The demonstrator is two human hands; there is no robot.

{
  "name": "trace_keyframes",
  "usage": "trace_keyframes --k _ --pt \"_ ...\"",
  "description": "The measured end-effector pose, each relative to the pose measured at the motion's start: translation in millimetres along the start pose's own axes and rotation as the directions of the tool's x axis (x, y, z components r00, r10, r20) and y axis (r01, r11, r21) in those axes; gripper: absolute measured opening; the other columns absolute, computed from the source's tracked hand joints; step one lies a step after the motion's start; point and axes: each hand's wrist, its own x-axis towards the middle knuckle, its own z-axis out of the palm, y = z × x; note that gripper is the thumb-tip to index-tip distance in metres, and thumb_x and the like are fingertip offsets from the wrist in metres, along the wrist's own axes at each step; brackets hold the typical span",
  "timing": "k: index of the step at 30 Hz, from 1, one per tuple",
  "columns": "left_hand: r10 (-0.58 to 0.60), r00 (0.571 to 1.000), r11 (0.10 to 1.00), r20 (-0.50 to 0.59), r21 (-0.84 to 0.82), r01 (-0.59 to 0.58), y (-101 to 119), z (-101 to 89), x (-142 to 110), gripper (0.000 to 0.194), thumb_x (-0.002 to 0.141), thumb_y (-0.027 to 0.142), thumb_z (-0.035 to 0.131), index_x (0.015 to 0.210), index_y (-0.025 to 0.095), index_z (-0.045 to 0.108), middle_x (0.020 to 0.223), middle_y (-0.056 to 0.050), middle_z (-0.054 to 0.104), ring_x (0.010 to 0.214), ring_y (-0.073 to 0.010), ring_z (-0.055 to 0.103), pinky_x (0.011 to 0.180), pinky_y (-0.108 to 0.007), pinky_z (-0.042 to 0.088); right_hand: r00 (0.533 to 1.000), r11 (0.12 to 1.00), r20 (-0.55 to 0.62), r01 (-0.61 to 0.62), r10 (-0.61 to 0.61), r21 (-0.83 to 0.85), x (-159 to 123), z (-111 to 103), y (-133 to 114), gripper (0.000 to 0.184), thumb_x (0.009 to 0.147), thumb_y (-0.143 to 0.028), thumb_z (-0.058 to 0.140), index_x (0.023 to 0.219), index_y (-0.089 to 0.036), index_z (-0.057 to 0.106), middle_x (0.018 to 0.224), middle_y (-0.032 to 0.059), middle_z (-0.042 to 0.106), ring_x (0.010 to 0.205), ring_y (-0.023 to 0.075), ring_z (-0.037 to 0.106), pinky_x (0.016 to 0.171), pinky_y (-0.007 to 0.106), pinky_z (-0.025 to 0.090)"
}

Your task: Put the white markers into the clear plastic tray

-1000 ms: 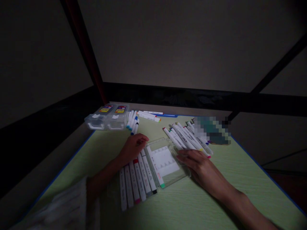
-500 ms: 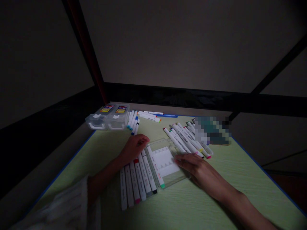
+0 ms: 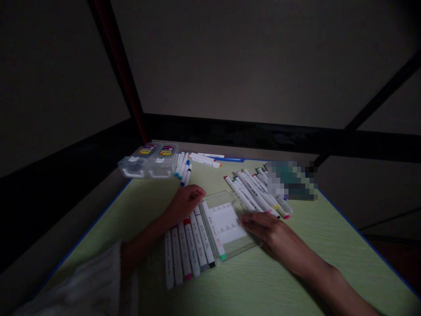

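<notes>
A clear plastic marker case lies opened flat on the table, with a white panel inside. One white marker with a green end sits along the left side of its right half. To its left, several white markers lie side by side. My left hand is curled over their far ends, fingertips close to the case's far left corner; whether it grips anything is hidden. My right hand is closed on the right edge of the case, fingers over the inside and thumb mostly out of sight.
Two clear boxes with handles stand at the far left. More markers lie beside them and at the back edge. A loose pile of markers lies beyond my right hand, next to a pixelated item.
Both hands and the case stay almost where they were. The view has shifted very slightly.
</notes>
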Motion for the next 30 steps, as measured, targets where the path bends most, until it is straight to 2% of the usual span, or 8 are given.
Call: trace_keyframes --k 14,18,21,24,30 --pt "0.008 1.0 1.0 0.014 -0.017 -0.007 -2.0 1.2 -0.7 0.014 0.073 0.011 0.047 0.076 0.013 0.061 0.074 -0.003 0.065 0.071 -0.0128 0.06 0.067 -0.024 0.046 1.0 1.0 -0.003 -0.008 0.008 0.002 -2.8 3.9 1.1 0.043 0.081 -0.003 0.037 0.115 -0.021 0.055 0.109 0.006 0.062 0.099 0.0199 0.058 0.086 0.038 0.05" --pt "0.034 0.999 0.999 -0.019 0.021 -0.034 -4.9 2.1 -0.8 0.017 0.072 0.009 0.045 0.08 0.013 0.059 0.083 -0.005 0.064 0.076 -0.0138 0.06 0.07 -0.026 0.048 1.0 1.0 -0.001 -0.007 0.007 0.004 -1.7 2.8 0.0 0.044 0.079 0.0 0.037 0.113 -0.019 0.057 0.108 0.0065 0.062 0.099 0.0202 0.058 0.086 0.038 0.05" --pt "0.124 0.985 0.981 -0.119 0.166 -0.104 -8.1 1.8 0.0 0.02 0.068 0.005 0.045 0.08 0.013 0.058 0.092 -0.007 0.061 0.089 -0.0163 0.057 0.083 -0.032 0.045 1.0 1.0 0.003 0.002 -0.002 -0.002 -1.1 1.3 -0.6 0.043 0.077 0.0 0.039 0.112 -0.016 0.057 0.108 0.0078 0.062 0.099 0.0211 0.058 0.085 0.038 0.05" --pt "0.171 0.969 0.926 -0.181 0.365 -0.095 -10.0 0.5 0.5 0.021 0.068 0.006 0.046 0.084 0.012 0.059 0.098 -0.009 0.059 0.098 -0.0194 0.053 0.093 -0.036 0.039 1.0 1.0 0.011 0.013 -0.013 -0.003 -0.9 -0.1 -1.0 0.043 0.076 0.0 0.04 0.113 -0.016 0.057 0.108 0.0086 0.062 0.099 0.0216 0.058 0.085 0.038 0.05" --pt "0.087 0.984 0.763 -0.157 0.645 0.036 -10.2 -0.8 -2.0 0.028 0.078 0.024 0.049 0.101 0.013 0.058 0.118 -0.012 0.052 0.113 -0.0264 0.043 0.096 -0.043 0.036 1.0 0.999 -0.006 -0.004 0.004 0.039 -2.3 2.0 0.5 0.042 0.078 -0.002 0.041 0.113 -0.017 0.057 0.108 0.0082 0.062 0.099 0.0209 0.058 0.086 0.037 0.049"
